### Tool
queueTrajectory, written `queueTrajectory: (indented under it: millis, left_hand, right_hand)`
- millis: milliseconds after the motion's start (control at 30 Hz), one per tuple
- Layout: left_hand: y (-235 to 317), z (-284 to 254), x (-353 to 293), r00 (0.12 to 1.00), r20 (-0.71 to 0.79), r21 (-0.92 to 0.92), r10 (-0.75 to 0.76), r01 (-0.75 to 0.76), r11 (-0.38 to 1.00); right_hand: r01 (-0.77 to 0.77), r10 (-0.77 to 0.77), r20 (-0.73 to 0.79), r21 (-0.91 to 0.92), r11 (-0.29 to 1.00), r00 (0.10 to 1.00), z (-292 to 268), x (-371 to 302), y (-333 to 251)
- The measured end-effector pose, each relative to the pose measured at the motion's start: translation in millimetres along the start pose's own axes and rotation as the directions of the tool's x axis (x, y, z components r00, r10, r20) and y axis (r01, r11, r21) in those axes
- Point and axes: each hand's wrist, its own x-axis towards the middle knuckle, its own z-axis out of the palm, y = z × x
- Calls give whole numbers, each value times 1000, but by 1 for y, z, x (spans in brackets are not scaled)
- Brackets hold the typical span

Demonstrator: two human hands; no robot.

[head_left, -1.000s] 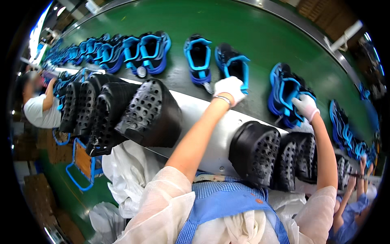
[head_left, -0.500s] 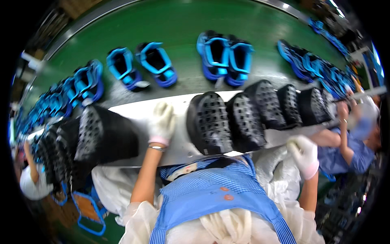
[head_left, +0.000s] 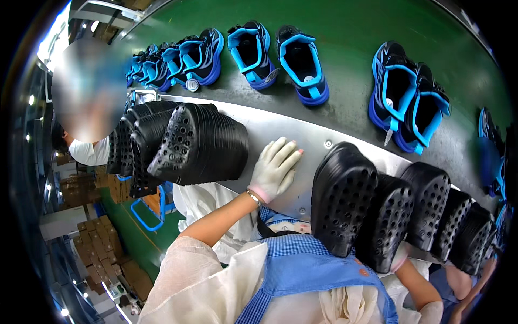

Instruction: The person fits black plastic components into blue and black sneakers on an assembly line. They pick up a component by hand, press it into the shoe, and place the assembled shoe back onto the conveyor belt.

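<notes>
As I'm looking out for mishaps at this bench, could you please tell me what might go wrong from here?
The large black insole stack nearest the blue apron seems to reach past the metal shelf's near edge, so it might tip. The right hand, mostly hidden behind black insoles, could nudge them unseen. The left hand, spread between stacks, might knock one sideways.

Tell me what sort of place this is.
Probably a shoe factory: blue-and-black shoes lined up on a green surface, stacks of black, holed pads on a metal ledge, and piled cardboard boxes.
</notes>
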Motion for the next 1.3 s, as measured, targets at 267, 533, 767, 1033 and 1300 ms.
queueTrajectory:
  millis: [267,533,767,1033,1300]
  left_hand:
    - [5,1,1,995,-97,-30,25,-28,999]
    - [17,-25,-52,889,-437,-157,-135,72,985]
    - [4,-143,-115,310,-946,70,-89,466,882]
    - [-29,-134,-115,317,-910,-82,-266,491,867]
    - [-34,-131,-108,312,-908,-115,-281,461,880]
  right_hand:
    - [23,-26,-106,-38,999,994,-5,-13,-6]
    - [-125,71,-460,-88,988,885,23,2,-20]
    - [-255,92,-563,-218,942,821,35,-2,-18]
    - [-305,152,-558,-192,933,816,40,3,-22]
    - [-265,46,-608,-277,924,793,49,1,-9]
